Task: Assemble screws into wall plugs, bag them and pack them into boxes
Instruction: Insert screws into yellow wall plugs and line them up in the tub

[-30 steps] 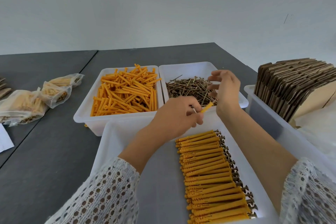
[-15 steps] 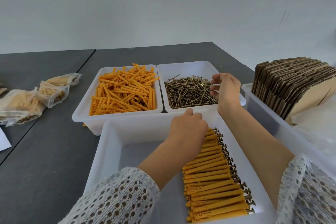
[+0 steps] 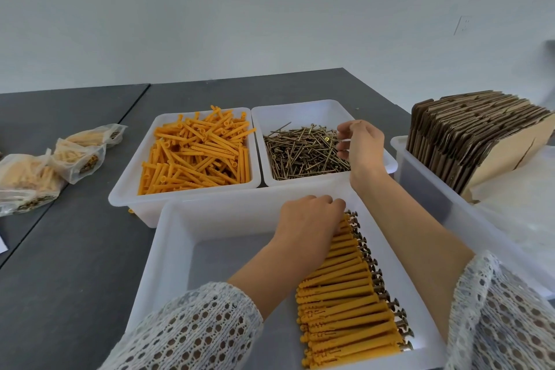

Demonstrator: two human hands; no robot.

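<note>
Left hand: your left hand (image 3: 306,219) lies knuckles-up on the far end of the row of assembled plugs (image 3: 345,294) in the near tray (image 3: 168,249); its fingertips are hidden, so the grip cannot be told.
Right hand: your right hand (image 3: 362,146) hangs over the screws (image 3: 300,153) in their tray (image 3: 300,111), fingers curled; whether it pinches a screw is too small to read.
Loose plugs: orange wall plugs (image 3: 195,150) fill the tray beside them.
Cut off: filled bags (image 3: 36,171) at the left edge, flat cartons (image 3: 468,135) at the right.

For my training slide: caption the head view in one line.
Left hand sets a plug on the row; right hand reaches into the screws.
</note>
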